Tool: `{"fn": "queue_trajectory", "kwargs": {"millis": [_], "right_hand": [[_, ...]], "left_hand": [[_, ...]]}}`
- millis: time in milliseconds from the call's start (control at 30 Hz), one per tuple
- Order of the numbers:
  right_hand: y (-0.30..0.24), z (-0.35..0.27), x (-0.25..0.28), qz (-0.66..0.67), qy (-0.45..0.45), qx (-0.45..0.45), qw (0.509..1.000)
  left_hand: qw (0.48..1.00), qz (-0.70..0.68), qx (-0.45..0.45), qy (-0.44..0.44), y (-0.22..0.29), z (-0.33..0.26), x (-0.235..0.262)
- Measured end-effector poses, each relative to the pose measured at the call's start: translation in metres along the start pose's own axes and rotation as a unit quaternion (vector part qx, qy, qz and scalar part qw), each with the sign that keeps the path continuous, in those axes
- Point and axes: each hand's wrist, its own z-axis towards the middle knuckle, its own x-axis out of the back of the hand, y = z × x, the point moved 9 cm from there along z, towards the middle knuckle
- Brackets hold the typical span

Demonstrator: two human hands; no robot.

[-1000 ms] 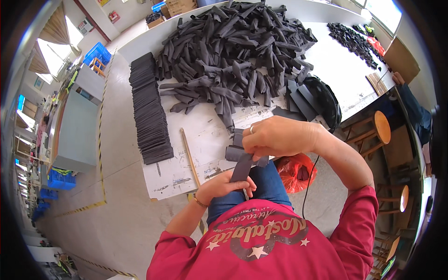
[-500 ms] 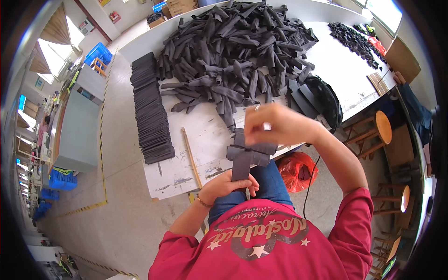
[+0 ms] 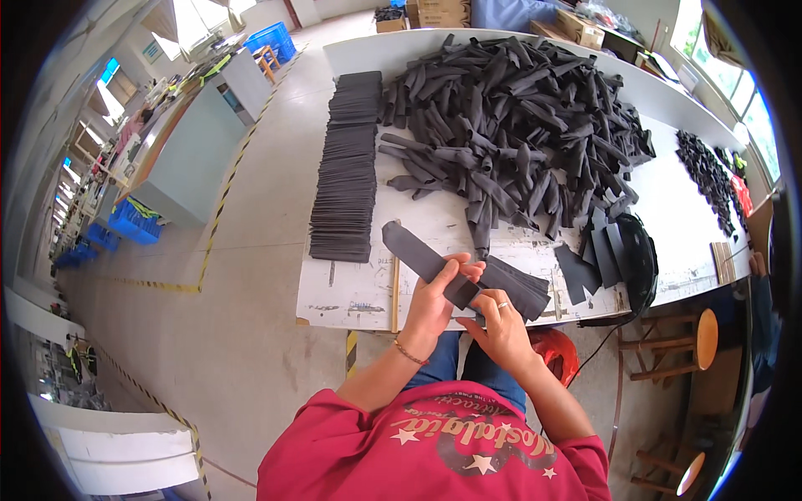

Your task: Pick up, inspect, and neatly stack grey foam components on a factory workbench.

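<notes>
Where your two hands come close together over the near edge of the white table (image 3: 342, 294), you have a dark grey strip (image 3: 418, 253) raised above the surface. It looks matt, flat and nearly straight, slanting from upper left to lower right, its far end narrowed with clipped corners; a darker squarish patch shows near its lower end. Your left hand (image 3: 430, 302) is clamped on the strip, thumb laid along it, fingertips showing past its far edge. Your right hand (image 3: 504, 332) is half curled, fingers touching the lower end and thumb a little apart below; you cannot tell from this view whether it grips. Just beside that hand, a fan of dark strips (image 3: 520, 288) lies on the table.
</notes>
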Motion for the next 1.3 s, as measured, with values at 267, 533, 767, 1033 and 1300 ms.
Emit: {"fn": "queue_trajectory", "kwargs": {"millis": [267, 533, 767, 1033, 1300], "right_hand": [[0.004, 0.014, 0.006, -0.006, 0.057, -0.011, 0.998], [0.013, 0.004, 0.009, 0.048, 0.065, -0.014, 0.997], [0.008, -0.001, 0.008, 0.046, 0.085, 0.004, 0.995], [0.009, 0.001, 0.011, 0.067, 0.088, 0.015, 0.994], [0.011, 0.002, 0.006, 0.065, 0.067, 0.019, 0.995]], "left_hand": [[1.000, -0.003, -0.001, 0.011, -0.007, 0.002, -0.002], [0.993, -0.047, -0.075, 0.078, 0.035, 0.006, 0.004], [0.985, -0.051, -0.129, 0.099, 0.033, -0.003, -0.004], [0.981, -0.075, -0.148, 0.099, 0.024, -0.006, -0.008], [0.983, -0.088, -0.089, 0.133, 0.018, -0.003, 0.000]]}}
